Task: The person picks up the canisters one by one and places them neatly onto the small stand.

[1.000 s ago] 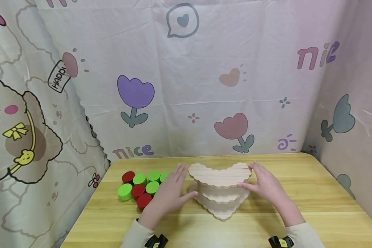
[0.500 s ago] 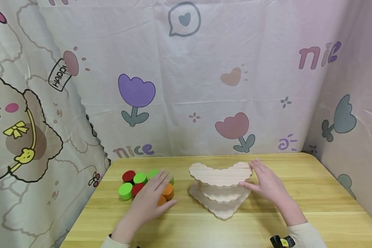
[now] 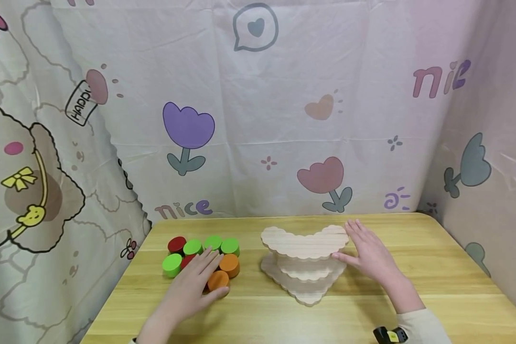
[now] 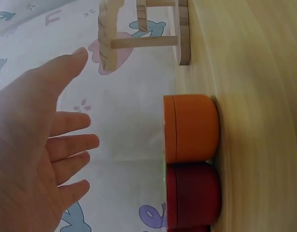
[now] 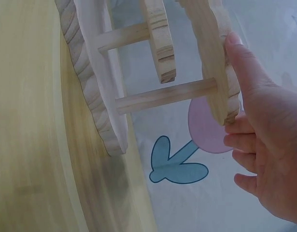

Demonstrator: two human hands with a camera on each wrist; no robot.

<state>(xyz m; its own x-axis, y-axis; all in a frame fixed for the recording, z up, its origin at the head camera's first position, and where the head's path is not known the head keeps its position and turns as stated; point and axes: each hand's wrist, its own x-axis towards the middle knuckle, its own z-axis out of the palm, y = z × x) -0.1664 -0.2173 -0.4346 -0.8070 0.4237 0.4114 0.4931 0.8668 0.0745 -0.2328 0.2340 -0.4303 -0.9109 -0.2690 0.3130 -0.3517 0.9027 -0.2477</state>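
A three-tier pale wooden stand [image 3: 306, 243] with scalloped edges is at the middle of the table. My right hand [image 3: 371, 258] touches the right end of its top board [image 5: 218, 72], thumb at the front edge and straight fingers by the far end. Round pegs join the boards in the right wrist view. My left hand [image 3: 185, 286] hovers palm down over a cluster of round lidded tins, fingers spread and nothing held. Green tins [image 3: 230, 246], orange tins [image 3: 229, 265] and red tins [image 3: 177, 244] sit side by side, some hidden beneath that hand. The left wrist view has an orange tin [image 4: 194, 128] below the palm.
Both hands are over a light wooden table [image 3: 430, 267]. Behind it hangs a printed cloth [image 3: 258, 110], with more cloth along the left and right sides. A gap of bare wood separates the tins from the stand.
My left hand has moved from beside the stand leftward and nearer, over the tins, uncovering the orange ones. My right hand keeps its place at the stand, which has not moved.
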